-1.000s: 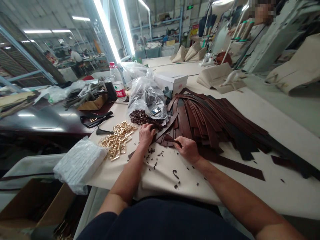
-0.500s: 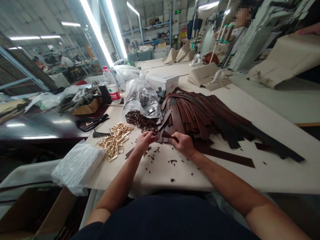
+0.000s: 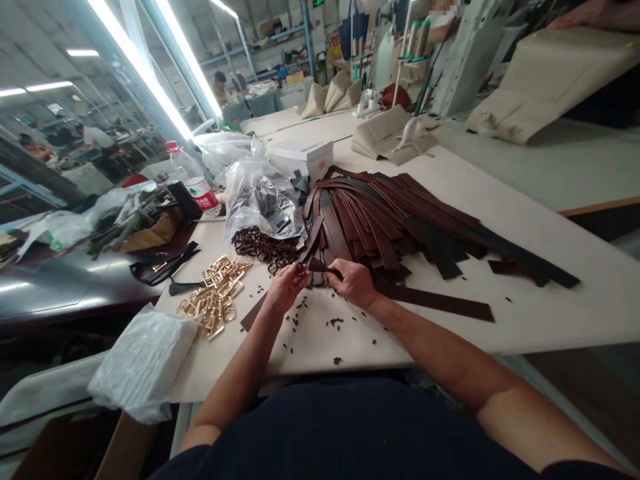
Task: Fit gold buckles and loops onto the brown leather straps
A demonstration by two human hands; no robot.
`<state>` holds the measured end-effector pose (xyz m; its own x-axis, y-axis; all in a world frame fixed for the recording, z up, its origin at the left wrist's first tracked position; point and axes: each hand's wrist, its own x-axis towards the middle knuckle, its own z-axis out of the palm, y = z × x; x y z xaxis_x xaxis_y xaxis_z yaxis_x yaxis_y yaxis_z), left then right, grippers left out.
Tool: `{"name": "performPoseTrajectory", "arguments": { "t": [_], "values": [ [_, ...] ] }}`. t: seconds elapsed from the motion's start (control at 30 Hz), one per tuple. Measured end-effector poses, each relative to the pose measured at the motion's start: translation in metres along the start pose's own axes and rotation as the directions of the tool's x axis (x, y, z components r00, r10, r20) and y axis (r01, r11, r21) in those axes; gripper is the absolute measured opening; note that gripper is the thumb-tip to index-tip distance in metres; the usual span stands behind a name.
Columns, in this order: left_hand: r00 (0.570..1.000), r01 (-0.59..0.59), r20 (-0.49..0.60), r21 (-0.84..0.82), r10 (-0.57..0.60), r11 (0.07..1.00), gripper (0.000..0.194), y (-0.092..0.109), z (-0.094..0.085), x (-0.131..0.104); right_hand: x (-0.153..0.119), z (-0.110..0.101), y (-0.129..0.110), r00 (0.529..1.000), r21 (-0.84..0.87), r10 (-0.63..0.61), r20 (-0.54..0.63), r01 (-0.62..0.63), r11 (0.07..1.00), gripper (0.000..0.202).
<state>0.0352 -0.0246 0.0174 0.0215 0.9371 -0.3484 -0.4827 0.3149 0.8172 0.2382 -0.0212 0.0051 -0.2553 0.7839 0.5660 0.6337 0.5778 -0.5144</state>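
My right hand (image 3: 351,283) is closed on a folded brown leather strip (image 3: 320,269), whose end points toward my left hand. My left hand (image 3: 286,287) pinches a small dark loop (image 3: 301,269) between its fingertips, close to the strip's end. Just beyond the hands lies a pile of dark brown loops (image 3: 263,247) spilling from a clear plastic bag (image 3: 263,197). A large fan of brown and black leather strips (image 3: 385,217) spreads to the right. Gold rectangular buckles (image 3: 216,293) are heaped left of my left hand. Small dark bits (image 3: 334,323) are scattered before me.
A plastic-wrapped white packet (image 3: 145,360) sits at the table's left edge. Behind are a bottle (image 3: 200,190), a white box (image 3: 303,159) and beige leather pieces (image 3: 393,133). At the upper right, another person's hand (image 3: 590,13) rests on a beige panel (image 3: 555,80).
The camera view has turned, so most things on the table appear shifted left. My two hands are slightly nearer each other, the loop now beside the strip's end.
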Motion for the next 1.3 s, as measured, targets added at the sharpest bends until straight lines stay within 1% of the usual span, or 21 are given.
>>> {"name": "performPoseTrajectory", "arguments": {
  "t": [0.13, 0.3, 0.37, 0.47, 0.57, 0.63, 0.67, 0.73, 0.83, 0.87, 0.9, 0.93, 1.0, 1.03, 1.07, 1.1, 1.13, 1.17, 1.23, 1.3],
  "values": [
    [0.999, -0.004, 0.033, 0.043, 0.003, 0.999, 0.039, -0.002, 0.003, 0.006, 0.000, 0.000, -0.001, 1.000, -0.024, -0.009, 0.014, 0.009, 1.000, 0.013],
    [1.000, -0.009, 0.011, 0.061, 0.009, 0.998, 0.043, -0.009, 0.005, 0.008, -0.001, 0.003, -0.006, 0.995, -0.088, -0.056, 0.084, 0.064, 0.994, 0.014],
    [0.999, -0.036, -0.007, 0.066, 0.037, 0.997, 0.046, -0.012, 0.003, 0.008, -0.002, 0.004, -0.009, 0.991, -0.121, -0.074, 0.112, 0.088, 0.989, 0.015],
    [0.993, -0.118, -0.012, 0.111, 0.120, 0.987, 0.049, -0.014, -0.003, 0.009, -0.003, 0.003, -0.012, 0.982, -0.161, -0.119, 0.146, 0.143, 0.977, 0.016],
    [0.986, -0.168, 0.038, 0.207, 0.164, 0.964, 0.045, -0.013, -0.009, 0.009, -0.005, 0.002, -0.015, 0.957, -0.220, -0.199, 0.211, 0.244, 0.944, 0.020],
    [0.985, -0.171, 0.078, 0.290, 0.155, 0.941, 0.040, -0.013, -0.009, 0.007, -0.006, 0.002, -0.016, 0.942, -0.245, -0.235, 0.240, 0.293, 0.924, 0.023],
    [0.985, -0.169, 0.097, 0.325, 0.145, 0.931, 0.038, -0.013, -0.008, 0.005, -0.007, 0.002, -0.016, 0.941, -0.241, -0.238, 0.240, 0.296, 0.924, 0.023],
    [0.984, -0.153, 0.139, 0.339, 0.111, 0.928, 0.038, -0.014, -0.005, 0.001, -0.008, 0.003, -0.016, 0.954, -0.204, -0.217, 0.208, 0.259, 0.944, 0.025],
    [0.977, -0.099, 0.206, 0.250, 0.047, 0.963, 0.048, -0.018, 0.002, -0.002, -0.008, 0.003, -0.014, 0.978, -0.119, -0.151, 0.147, 0.169, 0.978, 0.027],
    [0.975, -0.097, 0.219, 0.233, 0.045, 0.968, 0.050, -0.019, 0.003, -0.002, -0.008, 0.003, -0.012, 0.982, -0.094, -0.131, 0.138, 0.144, 0.985, 0.027],
    [0.973, -0.126, 0.220, 0.244, 0.072, 0.962, 0.049, -0.020, 0.004, -0.002, -0.008, 0.003, -0.011, 0.985, -0.073, -0.111, 0.135, 0.121, 0.990, 0.026],
    [0.970, -0.186, 0.203, 0.288, 0.130, 0.939, 0.045, -0.020, 0.004, -0.002, -0.008, 0.002, -0.010, 0.987, -0.055, -0.091, 0.134, 0.100, 0.993, 0.024],
    [0.947, -0.320, 0.148, 0.425, 0.284, 0.847, 0.033, -0.021, 0.002, -0.001, -0.008, 0.002, -0.008, 0.989, -0.029, -0.066, 0.131, 0.070, 0.997, 0.021],
    [0.934, -0.352, 0.127, 0.479, 0.333, 0.804, 0.030, -0.021, 0.001, -0.001, -0.007, 0.002, -0.008, 0.989, -0.015, -0.064, 0.131, 0.067, 0.998, 0.024],
    [0.931, -0.356, 0.120, 0.513, 0.346, 0.781, 0.029, -0.022, 0.000, -0.001, -0.007, 0.002, -0.007, 0.988, 0.001, -0.072, 0.133, 0.073, 0.997, 0.031],
    [0.937, -0.343, 0.131, 0.525, 0.325, 0.779, 0.030, -0.022, 0.000, -0.001, -0.007, 0.002, -0.007, 0.986, 0.021, -0.090, 0.140, 0.088, 0.996, 0.040],
    [0.945, -0.327, 0.158, 0.524, 0.288, 0.786, 0.031, -0.023, -0.001, -0.002, -0.006, 0.002, -0.008, 0.982, 0.043, -0.110, 0.153, 0.105, 0.994, 0.046],
    [0.946, -0.325, 0.199, 0.527, 0.257, 0.786, 0.032, -0.024, -0.001, -0.003, -0.006, 0.002, -0.008, 0.978, 0.064, -0.122, 0.168, 0.113, 0.992, 0.049],
    [0.927, -0.368, 0.284, 0.558, 0.246, 0.744, 0.032, -0.024, -0.002, -0.006, -0.005, 0.000, -0.010, 0.973, 0.092, -0.099, 0.208, 0.081, 0.992, 0.041],
    [0.905, -0.416, 0.341, 0.585, 0.254, 0.696, 0.032, -0.022, -0.003, -0.007, -0.003, -0.003, -0.010, 0.967, 0.097, -0.026, 0.254, 0.001, 0.995, 0.031]
  ]
}}
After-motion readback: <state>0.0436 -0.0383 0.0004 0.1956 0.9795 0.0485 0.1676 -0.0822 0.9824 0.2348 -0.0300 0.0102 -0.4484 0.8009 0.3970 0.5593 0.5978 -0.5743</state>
